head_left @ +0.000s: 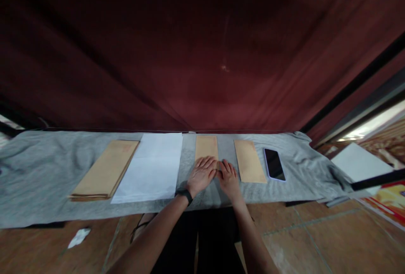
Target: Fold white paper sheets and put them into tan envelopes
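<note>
A brown paper envelope lies flat on the grey cloth, its lower part hidden under my hands. My left hand, with a dark band at the wrist, rests flat across it with the fingers stretched out. At its right edge, my right hand touches it with fingers spread a little. To the left are a sheaf of white paper and a stack of brown envelopes. Another single brown envelope lies to the right of my right hand.
A phone with a pale purple edge lies toward the right of the cloth-covered surface. Behind it rises a dark red panel. A crumpled white tissue is on the tiled floor, and a white board stands at far right.
</note>
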The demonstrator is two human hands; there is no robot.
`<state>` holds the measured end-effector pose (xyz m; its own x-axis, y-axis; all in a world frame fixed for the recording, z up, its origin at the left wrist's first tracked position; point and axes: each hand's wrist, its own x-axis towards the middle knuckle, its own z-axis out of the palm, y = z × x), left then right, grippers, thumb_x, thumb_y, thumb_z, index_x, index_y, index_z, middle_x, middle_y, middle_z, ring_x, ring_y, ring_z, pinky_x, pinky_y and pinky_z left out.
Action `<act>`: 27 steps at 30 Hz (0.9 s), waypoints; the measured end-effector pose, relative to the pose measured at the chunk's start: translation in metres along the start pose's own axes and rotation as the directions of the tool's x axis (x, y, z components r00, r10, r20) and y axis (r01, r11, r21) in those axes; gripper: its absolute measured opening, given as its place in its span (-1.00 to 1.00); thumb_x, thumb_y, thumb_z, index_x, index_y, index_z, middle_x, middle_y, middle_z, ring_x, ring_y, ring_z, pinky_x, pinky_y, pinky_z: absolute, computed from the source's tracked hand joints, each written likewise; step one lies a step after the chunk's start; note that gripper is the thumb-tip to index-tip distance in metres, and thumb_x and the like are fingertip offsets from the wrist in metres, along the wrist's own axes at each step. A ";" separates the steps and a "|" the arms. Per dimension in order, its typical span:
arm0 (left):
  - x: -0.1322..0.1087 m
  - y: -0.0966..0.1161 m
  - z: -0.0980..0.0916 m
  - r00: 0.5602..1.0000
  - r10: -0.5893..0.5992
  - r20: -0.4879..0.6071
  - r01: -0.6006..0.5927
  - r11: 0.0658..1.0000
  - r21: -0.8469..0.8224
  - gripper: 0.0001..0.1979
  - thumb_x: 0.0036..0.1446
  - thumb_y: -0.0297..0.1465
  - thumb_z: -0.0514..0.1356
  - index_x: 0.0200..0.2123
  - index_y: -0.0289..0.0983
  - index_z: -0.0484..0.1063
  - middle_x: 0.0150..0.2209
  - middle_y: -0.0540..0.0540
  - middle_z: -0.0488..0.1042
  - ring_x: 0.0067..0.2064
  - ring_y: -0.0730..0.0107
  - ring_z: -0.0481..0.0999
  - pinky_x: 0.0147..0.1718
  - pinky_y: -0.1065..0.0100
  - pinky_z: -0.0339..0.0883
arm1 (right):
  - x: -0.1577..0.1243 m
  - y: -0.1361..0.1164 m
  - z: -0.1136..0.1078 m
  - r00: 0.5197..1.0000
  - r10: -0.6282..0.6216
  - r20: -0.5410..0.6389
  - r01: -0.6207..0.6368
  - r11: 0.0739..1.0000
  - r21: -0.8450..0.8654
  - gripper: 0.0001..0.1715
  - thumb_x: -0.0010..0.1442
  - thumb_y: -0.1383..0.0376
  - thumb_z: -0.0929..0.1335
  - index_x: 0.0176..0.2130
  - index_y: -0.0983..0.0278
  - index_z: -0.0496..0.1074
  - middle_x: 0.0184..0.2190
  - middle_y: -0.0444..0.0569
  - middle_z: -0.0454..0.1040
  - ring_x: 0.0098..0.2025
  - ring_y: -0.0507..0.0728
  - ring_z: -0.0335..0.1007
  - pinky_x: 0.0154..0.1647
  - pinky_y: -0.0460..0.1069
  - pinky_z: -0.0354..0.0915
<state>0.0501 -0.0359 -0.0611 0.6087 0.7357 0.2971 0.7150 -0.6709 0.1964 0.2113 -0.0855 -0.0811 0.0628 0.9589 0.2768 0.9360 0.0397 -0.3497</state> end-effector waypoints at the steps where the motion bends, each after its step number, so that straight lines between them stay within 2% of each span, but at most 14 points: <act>1: 0.000 0.000 0.000 1.000 -0.004 -0.004 0.004 1.000 -0.005 -0.55 0.42 -0.30 -0.07 0.30 -0.19 0.26 0.34 -0.07 0.30 0.38 0.27 0.20 0.38 0.07 -0.04 | -0.001 -0.001 0.001 1.000 -0.006 -0.026 0.006 1.000 -0.006 -0.49 0.40 0.28 0.20 0.28 0.26 0.33 0.33 0.07 0.29 0.33 0.23 0.17 0.33 0.18 0.10; 8: 0.000 0.000 0.000 0.999 -0.040 -0.001 0.040 0.998 -0.046 -0.58 0.38 -0.33 0.01 0.25 -0.24 0.33 0.32 -0.12 0.33 0.35 0.27 0.25 0.36 0.10 0.04 | -0.006 -0.003 0.007 0.996 -0.024 -0.091 0.022 0.999 -0.031 -0.49 0.42 0.26 0.17 0.28 0.26 0.32 0.30 0.11 0.33 0.34 0.26 0.16 0.32 0.23 0.08; 18: 0.000 0.001 -0.003 0.997 -0.048 -0.052 0.043 0.995 -0.088 -0.59 0.34 -0.37 0.06 0.22 -0.24 0.37 0.28 -0.13 0.38 0.32 0.25 0.30 0.34 0.10 0.11 | -0.009 -0.005 0.006 0.995 -0.033 -0.098 0.030 0.999 -0.033 -0.47 0.42 0.27 0.16 0.30 0.27 0.30 0.31 0.13 0.31 0.35 0.27 0.14 0.32 0.25 0.09; 27: 0.002 0.002 -0.006 0.996 -0.074 -0.039 0.069 0.989 -0.132 -0.62 0.33 -0.36 0.06 0.17 -0.23 0.41 0.25 -0.13 0.41 0.29 0.26 0.35 0.33 0.11 0.12 | -0.011 -0.009 -0.002 0.992 -0.029 -0.125 0.032 0.999 0.021 -0.48 0.43 0.27 0.16 0.29 0.32 0.30 0.28 0.15 0.36 0.35 0.25 0.17 0.34 0.24 0.06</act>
<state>0.0508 -0.0367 -0.0549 0.5400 0.7794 0.3177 0.7034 -0.6251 0.3384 0.2032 -0.0968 -0.0791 0.0780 0.9148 0.3963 0.9302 0.0762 -0.3591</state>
